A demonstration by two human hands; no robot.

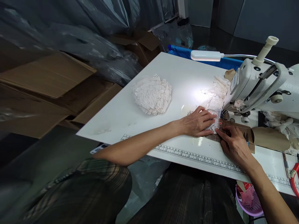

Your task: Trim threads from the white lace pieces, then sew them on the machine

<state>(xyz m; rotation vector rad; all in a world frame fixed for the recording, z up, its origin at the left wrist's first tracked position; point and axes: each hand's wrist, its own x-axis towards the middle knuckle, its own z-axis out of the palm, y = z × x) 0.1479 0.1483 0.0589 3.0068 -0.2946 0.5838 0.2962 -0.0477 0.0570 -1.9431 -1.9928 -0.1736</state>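
Observation:
White lace fabric (213, 99) lies under the needle end of a white sewing machine (245, 82) and spreads out behind it. On the lace, just left of the presser foot, my left hand (198, 122) rests flat with its fingers stretched toward the needle. My right hand (234, 144) is at the front of the needle plate, its index fingertip touching the lace's near edge. Its other fingers are bent, and whether they pinch any cloth is hidden. A round bundle of white lace (153, 95) sits apart, on the left of the white table (112, 121).
A lit lamp (206, 56) hangs over the table. Printed ruler marks (187, 154) run along the front edge. Red-handled scissors (294, 179) lie far right. Below is a purple basket (253, 210) with scraps. Cardboard boxes (44, 74) stand at left.

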